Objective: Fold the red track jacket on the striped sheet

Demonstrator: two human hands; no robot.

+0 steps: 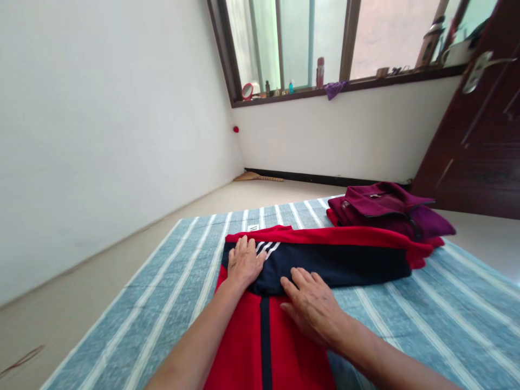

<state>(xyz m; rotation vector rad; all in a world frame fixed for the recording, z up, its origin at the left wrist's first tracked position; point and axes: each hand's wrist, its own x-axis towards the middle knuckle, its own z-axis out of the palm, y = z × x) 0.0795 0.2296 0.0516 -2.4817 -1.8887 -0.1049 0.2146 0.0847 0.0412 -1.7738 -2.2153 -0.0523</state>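
A red and navy jacket [280, 336] lies on the striped bed cover in front of me, one sleeve [357, 265] stretched out to the right across its upper part. White slanted stripes mark the navy cloth. My left hand [245, 262] rests flat on the navy part near the left edge, fingers stretched out. Farther right, my right hand [311, 300] lies on the garment where navy meets red, its fingers spread and slightly bent. Neither hand grips the cloth. Beyond the sleeve's far end sits a folded maroon garment [382, 208] with a dark zip, on top of something red.
The blue and white striped cover [162, 292] spreads beneath the clothes. A white wall [114, 119] stands at the left. Small items and a pink bottle [320, 73] line the window sill. A dark red door [479, 141] is at the right, and a broom [255, 176] lies on the floor.
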